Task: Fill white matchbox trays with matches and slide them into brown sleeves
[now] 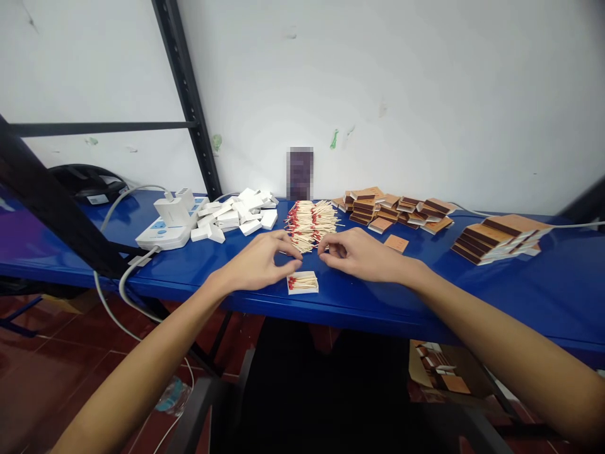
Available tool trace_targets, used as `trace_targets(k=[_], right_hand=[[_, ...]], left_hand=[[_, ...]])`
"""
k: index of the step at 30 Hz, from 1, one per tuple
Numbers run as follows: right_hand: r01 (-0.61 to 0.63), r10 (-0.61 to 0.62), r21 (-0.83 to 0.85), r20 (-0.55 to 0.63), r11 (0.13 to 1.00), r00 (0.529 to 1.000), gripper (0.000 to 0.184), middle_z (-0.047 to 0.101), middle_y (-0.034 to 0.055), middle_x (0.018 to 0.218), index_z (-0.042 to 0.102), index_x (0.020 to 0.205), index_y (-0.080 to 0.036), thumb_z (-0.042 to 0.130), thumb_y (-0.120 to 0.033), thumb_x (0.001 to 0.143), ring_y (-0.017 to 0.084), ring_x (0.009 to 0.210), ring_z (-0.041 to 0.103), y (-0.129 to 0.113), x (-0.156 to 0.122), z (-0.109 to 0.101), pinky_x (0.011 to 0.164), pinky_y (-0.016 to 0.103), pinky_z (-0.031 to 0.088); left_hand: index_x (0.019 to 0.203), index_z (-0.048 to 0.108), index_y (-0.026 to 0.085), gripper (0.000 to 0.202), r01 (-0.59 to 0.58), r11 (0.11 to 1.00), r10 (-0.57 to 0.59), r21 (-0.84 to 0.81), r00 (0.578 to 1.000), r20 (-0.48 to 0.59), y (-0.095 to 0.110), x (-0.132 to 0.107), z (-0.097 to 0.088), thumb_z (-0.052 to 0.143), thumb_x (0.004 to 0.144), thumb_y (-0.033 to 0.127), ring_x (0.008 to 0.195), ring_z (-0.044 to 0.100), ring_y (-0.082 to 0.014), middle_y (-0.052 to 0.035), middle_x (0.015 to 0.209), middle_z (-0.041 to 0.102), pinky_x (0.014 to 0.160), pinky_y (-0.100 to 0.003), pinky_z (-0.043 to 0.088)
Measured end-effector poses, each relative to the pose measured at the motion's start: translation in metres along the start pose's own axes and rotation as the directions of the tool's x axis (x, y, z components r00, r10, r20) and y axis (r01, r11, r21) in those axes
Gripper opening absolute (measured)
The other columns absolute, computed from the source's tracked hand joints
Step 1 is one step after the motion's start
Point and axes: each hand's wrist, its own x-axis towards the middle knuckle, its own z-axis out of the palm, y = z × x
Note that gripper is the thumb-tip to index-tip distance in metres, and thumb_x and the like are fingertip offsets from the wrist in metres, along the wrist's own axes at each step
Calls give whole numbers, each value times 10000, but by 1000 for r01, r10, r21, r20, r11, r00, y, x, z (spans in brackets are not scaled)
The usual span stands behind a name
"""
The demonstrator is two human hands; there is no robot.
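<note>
A small white matchbox tray [302, 292] lies near the table's front edge, partly filled with red-tipped matches [306, 281]. My left hand [265, 260] is just above and left of it, thumb and fingers apart with nothing visible between them. Right of the tray and a little behind it, my right hand [354, 253] is curled, thumb and forefinger tips close together; whether anything is pinched there is too small to tell. Behind both hands lies a large pile of loose matches [309, 221], heads mostly to the left, its front edge close to my fingertips.
Empty white trays [241, 211] are heaped at left, beside a power strip [165, 234] with chargers and cables. Brown matchbox sleeves [378, 205] lie at back right, with stacked matchboxes [501, 236] farther right. A black shelf post [189, 94] rises at left. Below stands a carton [420, 378] of matchboxes.
</note>
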Motion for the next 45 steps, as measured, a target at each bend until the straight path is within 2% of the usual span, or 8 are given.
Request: trace_targets(k=[3, 9, 21, 26, 31, 36, 40, 45], right_hand=[[8, -7, -47, 13, 999, 1000, 144, 622, -3, 675, 687, 873, -173, 567, -253, 861, 113, 593, 498, 0, 11, 3, 608, 244, 309], [14, -8, -65, 97, 998, 995, 133, 634, 7, 681, 686, 804, -170, 624, -275, 857, 113, 607, 510, -10, 34, 12, 587, 243, 314], [-7, 19, -93, 120, 996, 993, 99, 646, 24, 702, 646, 742, -163, 597, -177, 828, 117, 628, 520, -9, 47, 25, 588, 240, 320], [13, -7, -55, 97, 998, 995, 99, 638, 11, 677, 645, 728, -160, 592, -174, 810, 108, 601, 501, -5, 46, 23, 578, 232, 326], [26, -21, -59, 72, 998, 997, 128, 636, 17, 634, 669, 710, -152, 614, -214, 807, 118, 590, 512, -8, 47, 26, 569, 241, 322], [1, 1, -29, 53, 1000, 999, 105, 648, 17, 627, 693, 718, -151, 615, -170, 786, 125, 607, 550, -10, 50, 32, 589, 241, 345], [-35, 36, -17, 84, 999, 996, 90, 658, 15, 661, 687, 730, -148, 611, -161, 777, 120, 611, 548, -10, 45, 21, 587, 234, 353], [-8, -14, 104, 206, 995, 978, 156, 639, -1, 655, 682, 755, -159, 598, -272, 823, 109, 570, 524, -12, 22, -6, 566, 236, 346]], left_hand=[[993, 744, 197, 224, 76, 991, -72, 110, 997, -41, -22, 3, -9, 571, 879, 282, 813, 582, -194, -50, 916, 637, 803, -353, 454], [971, 713, 186, 213, 102, 976, -120, 192, 989, 83, -53, 8, -11, 574, 879, 319, 883, 590, -226, -69, 947, 635, 825, -368, 437], [938, 601, 162, 227, 93, 986, -112, 137, 984, 136, -50, -4, -12, 435, 955, 316, 894, 558, -210, -68, 963, 542, 833, -351, 436], [946, 600, 174, 246, 66, 998, -64, -15, 994, 94, -14, -12, -13, 440, 977, 359, 881, 542, -188, -50, 966, 544, 830, -333, 436], [892, 640, 190, 233, 11, 1000, -13, 16, 990, 140, 14, -14, -2, 475, 959, 341, 925, 546, -204, -51, 979, 541, 858, -356, 436], [1041, 667, 172, 259, 98, 988, -98, 116, 995, -5, -13, -2, -7, 480, 940, 320, 908, 570, -224, -61, 953, 578, 838, -373, 448], [1055, 679, 177, 265, 89, 983, -99, 162, 994, 51, -38, 9, -8, 527, 910, 339, 917, 591, -230, -70, 975, 618, 844, -371, 456], [1059, 699, 190, 328, 48, 989, -64, 143, 991, 113, -43, 11, -2, 468, 959, 399, 954, 587, -233, -81, 1002, 626, 873, -364, 454]])
